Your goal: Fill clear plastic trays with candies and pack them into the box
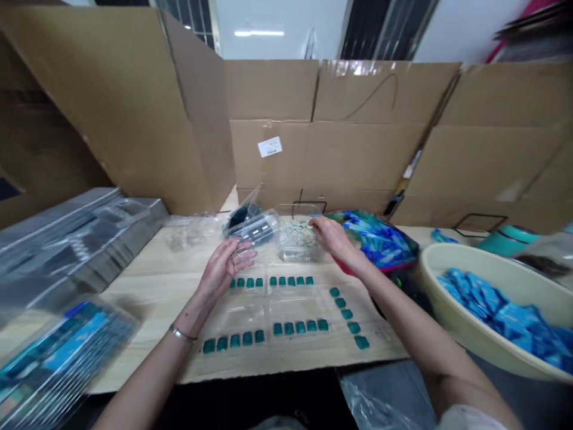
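My left hand (226,266) rests on the near edge of a clear plastic package (253,230) holding dark parts, its fingers curled round the edge. My right hand (329,234) reaches into a clear bag (298,239) of small teal pieces, fingers bent at the bag's mouth. Below both hands lie clear plastic trays (280,307) on the wooden table (147,280). Rows of small teal pieces (290,327) sit in the trays, and a further line of them (348,316) runs down the right side.
Grey stacked trays (76,239) and a blurred clear pack (54,358) lie on the left. A cream basin (492,298) of blue packets stands on the right, with a colourful bag (380,239) of blue packets behind it. Cardboard walls (322,131) enclose the table.
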`<state>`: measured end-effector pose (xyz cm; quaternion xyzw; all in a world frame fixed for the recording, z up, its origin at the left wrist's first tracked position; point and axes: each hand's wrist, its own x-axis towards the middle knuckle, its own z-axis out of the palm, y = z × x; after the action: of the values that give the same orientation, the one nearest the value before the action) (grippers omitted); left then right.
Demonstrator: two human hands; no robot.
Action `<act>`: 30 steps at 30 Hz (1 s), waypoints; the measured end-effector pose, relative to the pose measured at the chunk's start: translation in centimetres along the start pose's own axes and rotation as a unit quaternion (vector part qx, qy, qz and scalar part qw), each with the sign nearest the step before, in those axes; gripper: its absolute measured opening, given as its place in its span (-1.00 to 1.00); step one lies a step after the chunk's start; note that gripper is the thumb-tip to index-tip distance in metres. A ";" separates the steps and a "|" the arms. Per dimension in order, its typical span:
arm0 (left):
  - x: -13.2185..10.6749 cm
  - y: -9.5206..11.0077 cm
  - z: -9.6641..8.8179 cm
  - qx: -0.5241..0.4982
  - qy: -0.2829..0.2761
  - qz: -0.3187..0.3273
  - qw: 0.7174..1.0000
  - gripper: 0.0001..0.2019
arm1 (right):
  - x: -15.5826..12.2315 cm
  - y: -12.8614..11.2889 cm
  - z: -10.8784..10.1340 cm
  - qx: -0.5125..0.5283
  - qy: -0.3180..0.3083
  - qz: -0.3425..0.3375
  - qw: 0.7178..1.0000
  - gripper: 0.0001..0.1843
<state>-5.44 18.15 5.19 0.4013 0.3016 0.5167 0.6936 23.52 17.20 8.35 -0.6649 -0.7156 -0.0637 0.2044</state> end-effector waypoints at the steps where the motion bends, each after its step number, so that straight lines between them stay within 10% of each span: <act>1: 0.8 -0.1 0.4 0.006 -0.006 -0.001 1.000 -0.75 | 0.8 1.8 0.5 -0.007 -0.026 0.000 1.000 -0.73; 14: 4.0 -2.2 0.1 0.012 0.036 -0.040 0.998 -0.74 | 8.9 6.2 6.8 -0.042 -0.304 -0.063 0.950 -0.83; 30: 4.7 -2.5 -1.9 0.016 0.061 -0.047 0.997 -0.75 | 10.3 6.9 9.6 0.063 -0.313 0.037 0.947 -0.73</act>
<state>-4.49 22.71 2.11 0.3653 0.3701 0.5023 0.6909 27.96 30.99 2.33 -0.6634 -0.7208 0.2004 0.0141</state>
